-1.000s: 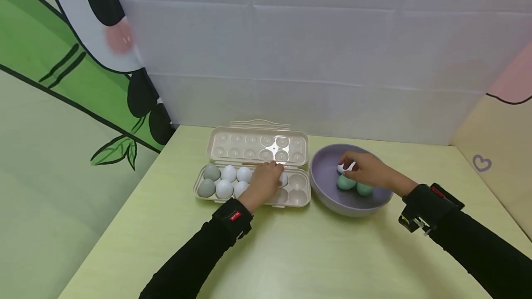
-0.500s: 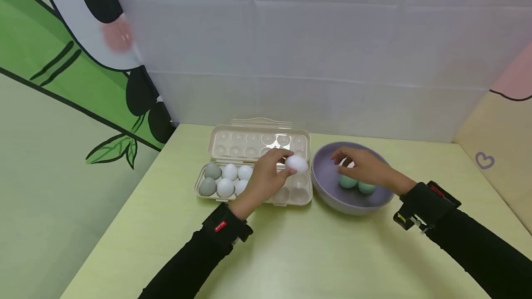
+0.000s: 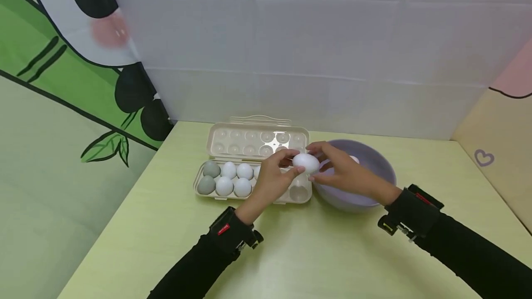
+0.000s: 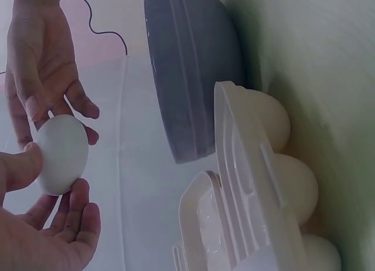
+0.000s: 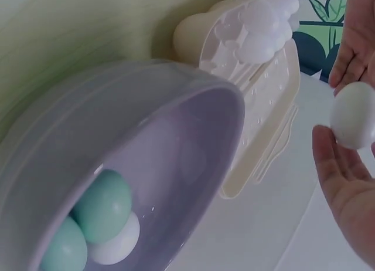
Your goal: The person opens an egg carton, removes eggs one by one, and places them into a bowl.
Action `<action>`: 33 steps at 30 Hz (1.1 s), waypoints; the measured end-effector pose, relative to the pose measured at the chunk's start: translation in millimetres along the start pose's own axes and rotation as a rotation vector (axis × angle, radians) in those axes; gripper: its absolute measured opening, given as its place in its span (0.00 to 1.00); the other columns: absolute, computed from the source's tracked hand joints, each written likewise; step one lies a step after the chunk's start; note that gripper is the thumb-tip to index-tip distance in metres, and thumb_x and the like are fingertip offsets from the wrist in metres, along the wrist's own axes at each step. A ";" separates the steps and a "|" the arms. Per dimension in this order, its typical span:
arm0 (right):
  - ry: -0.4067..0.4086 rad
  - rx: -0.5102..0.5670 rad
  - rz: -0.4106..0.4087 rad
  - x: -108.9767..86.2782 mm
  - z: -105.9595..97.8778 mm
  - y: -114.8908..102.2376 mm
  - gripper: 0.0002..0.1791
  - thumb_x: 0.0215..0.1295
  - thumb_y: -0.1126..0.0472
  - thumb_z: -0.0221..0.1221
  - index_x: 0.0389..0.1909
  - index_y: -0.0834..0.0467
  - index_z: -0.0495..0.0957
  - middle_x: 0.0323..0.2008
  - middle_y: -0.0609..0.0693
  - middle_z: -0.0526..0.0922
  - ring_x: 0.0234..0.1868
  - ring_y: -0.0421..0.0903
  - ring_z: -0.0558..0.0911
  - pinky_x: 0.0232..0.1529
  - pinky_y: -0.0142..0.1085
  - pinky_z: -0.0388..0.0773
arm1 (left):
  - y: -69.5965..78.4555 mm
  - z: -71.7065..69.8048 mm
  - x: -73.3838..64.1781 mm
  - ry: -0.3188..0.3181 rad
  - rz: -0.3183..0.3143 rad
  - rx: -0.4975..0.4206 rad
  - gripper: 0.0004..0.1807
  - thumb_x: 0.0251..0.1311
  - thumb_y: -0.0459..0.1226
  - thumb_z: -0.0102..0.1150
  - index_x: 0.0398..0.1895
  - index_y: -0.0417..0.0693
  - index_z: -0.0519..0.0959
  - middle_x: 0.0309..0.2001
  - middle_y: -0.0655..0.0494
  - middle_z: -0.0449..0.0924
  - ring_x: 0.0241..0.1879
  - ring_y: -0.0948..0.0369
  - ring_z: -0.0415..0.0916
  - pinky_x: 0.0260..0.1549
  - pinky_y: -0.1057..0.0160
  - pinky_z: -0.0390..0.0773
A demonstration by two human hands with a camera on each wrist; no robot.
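Note:
My left hand (image 3: 272,176) pinches a white egg (image 3: 306,163) between thumb and fingers, held up over the right end of the egg box. The right hand (image 3: 345,172) has come to the egg's other end, its thumb and fingers spread to either side, fingertips right at the shell. In the left wrist view both hands meet around the egg (image 4: 62,155). The open egg box (image 3: 237,200) holds two grey eggs (image 3: 206,185) and several white ones (image 3: 224,186). Its right-hand cups are partly hidden by my left hand.
A purple bowl (image 3: 384,165) stands right of the box. Inside it, the right wrist view shows green eggs (image 5: 104,206) and a white egg (image 5: 119,241). The box's lid (image 3: 249,140) is folded back towards the wall (image 3: 291,59). All this stands on a pale yellow-green table (image 3: 266,253).
My left hand has lifted a white egg out of the box and carried it right. The right hand has left the eggs in the bowl and moved left to the raised egg.

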State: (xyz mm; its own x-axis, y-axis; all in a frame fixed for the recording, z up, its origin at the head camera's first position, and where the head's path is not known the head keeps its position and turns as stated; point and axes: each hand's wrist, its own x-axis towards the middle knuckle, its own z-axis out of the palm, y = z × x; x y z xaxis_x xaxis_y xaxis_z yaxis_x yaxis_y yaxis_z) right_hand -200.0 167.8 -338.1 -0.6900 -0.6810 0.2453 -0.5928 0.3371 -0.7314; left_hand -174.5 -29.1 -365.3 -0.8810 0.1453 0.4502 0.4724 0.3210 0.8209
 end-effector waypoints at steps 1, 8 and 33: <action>0.015 0.002 -0.009 0.8 2.0 -1.0 0.30 0.52 0.59 0.64 0.55 0.55 0.62 0.49 0.48 0.71 0.46 0.45 0.74 0.43 0.42 0.75 | 0.0 0.7 -0.5 0.006 -0.004 -0.015 0.17 0.48 0.33 0.64 0.44 0.42 0.75 0.42 0.50 0.76 0.37 0.59 0.76 0.41 0.59 0.75; 0.085 -0.044 -0.036 4.7 9.8 -0.5 0.25 0.50 0.66 0.64 0.49 0.56 0.66 0.46 0.48 0.72 0.42 0.43 0.74 0.42 0.37 0.75 | 1.1 3.8 -5.5 0.017 -0.047 -0.078 0.19 0.49 0.33 0.63 0.46 0.39 0.73 0.44 0.45 0.76 0.38 0.52 0.76 0.44 0.50 0.73; 0.067 -0.161 0.144 -39.1 -21.0 38.6 0.22 0.47 0.67 0.66 0.43 0.56 0.70 0.41 0.51 0.74 0.38 0.48 0.76 0.34 0.35 0.77 | -43.2 -53.2 -27.5 -0.065 -0.124 0.502 0.19 0.49 0.40 0.63 0.46 0.45 0.74 0.41 0.52 0.77 0.37 0.55 0.74 0.34 0.58 0.73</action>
State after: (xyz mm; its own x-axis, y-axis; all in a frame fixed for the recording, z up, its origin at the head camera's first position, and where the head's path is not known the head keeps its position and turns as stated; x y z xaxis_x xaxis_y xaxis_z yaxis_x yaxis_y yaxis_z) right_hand -204.5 221.1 -362.5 -0.7953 -0.5753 0.1910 -0.5407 0.5309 -0.6525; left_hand -169.4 -96.7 -394.5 -0.9370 0.1302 0.3242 0.3078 0.7466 0.5898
